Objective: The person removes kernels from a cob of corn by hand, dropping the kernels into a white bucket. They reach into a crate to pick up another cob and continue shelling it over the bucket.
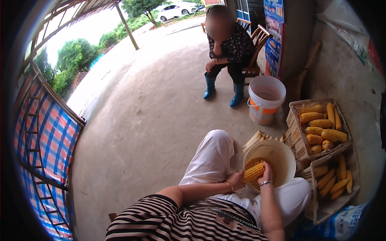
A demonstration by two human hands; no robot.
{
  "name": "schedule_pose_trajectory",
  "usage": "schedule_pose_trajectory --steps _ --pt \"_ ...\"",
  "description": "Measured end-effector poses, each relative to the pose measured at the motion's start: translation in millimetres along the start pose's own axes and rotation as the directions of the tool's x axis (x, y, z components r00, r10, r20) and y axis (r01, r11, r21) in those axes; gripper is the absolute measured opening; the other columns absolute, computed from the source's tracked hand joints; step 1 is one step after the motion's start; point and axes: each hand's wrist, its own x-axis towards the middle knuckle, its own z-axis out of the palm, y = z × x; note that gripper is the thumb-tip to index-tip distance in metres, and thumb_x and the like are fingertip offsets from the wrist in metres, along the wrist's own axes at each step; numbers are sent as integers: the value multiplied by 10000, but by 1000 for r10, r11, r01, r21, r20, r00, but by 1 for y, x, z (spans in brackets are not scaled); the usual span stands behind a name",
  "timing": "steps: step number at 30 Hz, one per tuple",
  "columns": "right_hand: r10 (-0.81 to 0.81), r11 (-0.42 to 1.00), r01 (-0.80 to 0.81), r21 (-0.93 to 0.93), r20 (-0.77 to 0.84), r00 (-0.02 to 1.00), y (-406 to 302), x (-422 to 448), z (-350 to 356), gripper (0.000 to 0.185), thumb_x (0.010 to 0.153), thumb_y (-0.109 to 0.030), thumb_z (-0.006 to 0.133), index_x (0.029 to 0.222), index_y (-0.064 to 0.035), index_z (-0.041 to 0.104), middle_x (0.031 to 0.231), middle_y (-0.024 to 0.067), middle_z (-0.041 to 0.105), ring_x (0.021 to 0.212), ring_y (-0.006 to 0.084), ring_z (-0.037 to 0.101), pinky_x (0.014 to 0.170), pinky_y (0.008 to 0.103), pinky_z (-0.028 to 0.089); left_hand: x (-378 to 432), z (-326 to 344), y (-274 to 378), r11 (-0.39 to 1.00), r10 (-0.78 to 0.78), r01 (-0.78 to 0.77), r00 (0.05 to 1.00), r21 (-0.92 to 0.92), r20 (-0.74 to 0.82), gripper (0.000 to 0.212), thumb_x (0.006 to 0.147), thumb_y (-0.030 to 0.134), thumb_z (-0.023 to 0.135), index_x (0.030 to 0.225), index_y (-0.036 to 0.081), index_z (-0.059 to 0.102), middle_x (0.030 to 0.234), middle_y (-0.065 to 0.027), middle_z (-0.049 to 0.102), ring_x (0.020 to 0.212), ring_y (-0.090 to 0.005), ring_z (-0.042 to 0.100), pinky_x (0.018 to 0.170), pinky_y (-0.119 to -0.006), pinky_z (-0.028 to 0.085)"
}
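Between my two hands I hold an ear of dried yellow corn (pixel 253 173) over a white plastic bucket (pixel 286 156). My left hand (pixel 238 180) grips its left end, and my right hand (pixel 266 172) is closed around the right end. Loose corn kernels (pixel 256 161) lie inside the bucket, which stands between my knees. Stripped pale corncobs (pixel 252 141) are piled on the floor just beyond the bucket's rim. To the right, an upper plastic crate (pixel 294 120) and a lower plastic crate (pixel 315 208) both contain whole ears of corn.
Ahead, a person (pixel 229 51) in blue rubber boots sits on a wooden chair (pixel 260 37). An orange-and-white bucket (pixel 265 105) stands near them. A printed sack (pixel 340 224) lies by the lower crate. At the left, a ladder (pixel 37 141) leans against a checked tarpaulin (pixel 57 129).
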Motion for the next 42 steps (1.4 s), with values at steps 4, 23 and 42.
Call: schedule_pose_trajectory --steps 4,23,42 --pt "-55 998 56 -15 64 996 0 -2 3 212 821 -206 527 965 -53 556 891 73 583 831 196 543 780 325 439 2 7 -10 1000 -4 4 1000 -7 -10 320 671 150 641 907 59 444 732 -211 580 696 -393 566 574 -433 448" --pt "-160 978 178 -112 154 975 1 -2 0 226 818 -180 482 968 -35 568 905 73 572 856 188 523 787 309 434 7 6 -15 997 -40 40 999 -64 7 349 637 164 668 909 51 481 756 -187 598 725 -357 586 598 -399 463" --pt "-88 992 88 -87 3 996 5 15 -3 278 833 -320 483 894 -63 571 841 68 574 801 196 536 742 334 445 6 4 -9 999 -24 25 999 -32 25 365 650 171 668 929 53 464 765 -197 595 713 -363 584 600 -407 466"
